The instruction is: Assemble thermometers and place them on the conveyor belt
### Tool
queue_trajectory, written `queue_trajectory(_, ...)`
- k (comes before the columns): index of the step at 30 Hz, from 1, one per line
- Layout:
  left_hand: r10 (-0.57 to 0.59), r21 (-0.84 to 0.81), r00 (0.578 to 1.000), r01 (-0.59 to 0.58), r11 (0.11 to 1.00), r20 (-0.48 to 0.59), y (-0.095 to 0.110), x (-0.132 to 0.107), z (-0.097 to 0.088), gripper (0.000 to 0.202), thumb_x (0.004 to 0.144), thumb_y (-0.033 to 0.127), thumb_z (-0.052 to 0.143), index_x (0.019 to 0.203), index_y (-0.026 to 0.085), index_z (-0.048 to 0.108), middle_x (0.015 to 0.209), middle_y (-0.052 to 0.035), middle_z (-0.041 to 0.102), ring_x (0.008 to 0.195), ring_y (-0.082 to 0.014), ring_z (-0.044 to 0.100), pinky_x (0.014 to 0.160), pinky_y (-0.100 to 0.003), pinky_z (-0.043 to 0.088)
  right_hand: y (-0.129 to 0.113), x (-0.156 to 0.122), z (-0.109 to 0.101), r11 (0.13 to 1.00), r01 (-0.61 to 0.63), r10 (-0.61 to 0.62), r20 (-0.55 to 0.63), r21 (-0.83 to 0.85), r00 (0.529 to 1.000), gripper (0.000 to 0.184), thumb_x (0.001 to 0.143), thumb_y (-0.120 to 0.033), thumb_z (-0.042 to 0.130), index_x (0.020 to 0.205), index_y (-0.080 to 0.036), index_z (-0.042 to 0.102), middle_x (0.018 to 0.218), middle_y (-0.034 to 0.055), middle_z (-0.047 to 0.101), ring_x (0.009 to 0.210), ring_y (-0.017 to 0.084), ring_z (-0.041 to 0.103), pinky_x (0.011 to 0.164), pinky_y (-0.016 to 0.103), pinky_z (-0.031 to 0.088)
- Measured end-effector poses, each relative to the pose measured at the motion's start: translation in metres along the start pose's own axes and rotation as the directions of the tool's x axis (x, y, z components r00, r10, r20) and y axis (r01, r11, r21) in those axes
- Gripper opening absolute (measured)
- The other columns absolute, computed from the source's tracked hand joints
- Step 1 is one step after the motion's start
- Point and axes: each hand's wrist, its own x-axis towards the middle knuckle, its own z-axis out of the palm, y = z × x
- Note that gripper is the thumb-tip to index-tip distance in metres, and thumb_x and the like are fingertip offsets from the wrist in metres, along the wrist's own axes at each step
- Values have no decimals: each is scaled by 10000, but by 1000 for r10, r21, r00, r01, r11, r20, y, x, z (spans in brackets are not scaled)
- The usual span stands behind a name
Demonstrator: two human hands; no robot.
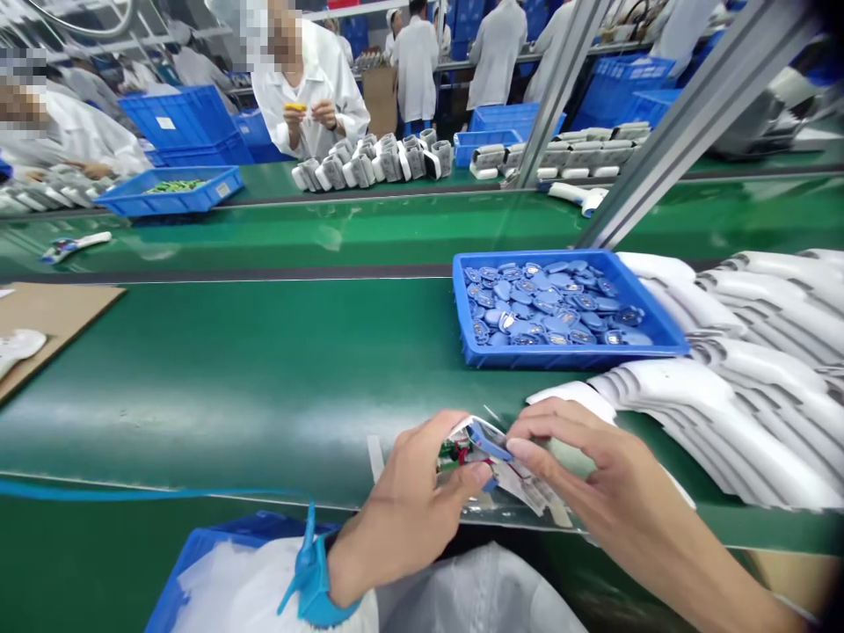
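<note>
My left hand [409,492] grips a white plastic housing [520,482] with a green circuit board inside, low in the middle of the view. A blue wrist strap circles that wrist. My right hand [580,457] pinches a small blue part [488,438] and holds it against the top of the housing. Both hands hover over the near edge of the green conveyor belt [264,378]. Behind them a blue tray [560,356] holds many of the same small blue parts.
Rows of white housings [738,396] lie stacked on the right. A blue bin [198,554] with a white bag sits below at the front. Cardboard [46,316] lies at left. Across the belt, people in white coats work beside blue crates and rows of white devices.
</note>
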Motion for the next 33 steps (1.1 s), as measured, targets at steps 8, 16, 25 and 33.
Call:
queue_trajectory(8,49,123,998,-43,991,-48,12,0,2,97,1024,302,543,1056,241,611,1002,11,657,927,-178,559,840,-305,395,-37,0,-4,863,310,-396,-152,-399,906,213,1059,-324,480,901,-226,585,881,5,616,810,177,530,717,337,357)
queue_trajectory(16,-93,-41,985,89,995,-144,-4,20,0,177,969,353,590,1042,197,635,946,-27,650,850,-179,551,787,-310,428,-1,-5,-17,712,60,-378,-310,-699,872,343,1073,-404,393,891,-203,603,895,70,622,828,238,553,690,370,356)
queue_trajectory(25,-265,-431,963,217,876,-55,-10,21,-9,407,1013,511,499,1037,127,631,765,-37,634,664,-128,547,638,-246,436,35,-30,9,688,-5,-346,-334,-726,877,276,1061,-347,440,1152,-169,630,1097,95,637,926,254,599,689,356,359)
queue_trajectory(33,-230,-431,971,178,885,-70,-5,17,2,464,996,618,512,1004,168,627,833,-14,600,765,-134,527,712,-249,440,-20,-12,54,863,225,-397,-332,-451,856,151,1016,-164,551,1073,-220,679,998,38,667,870,181,591,744,338,377)
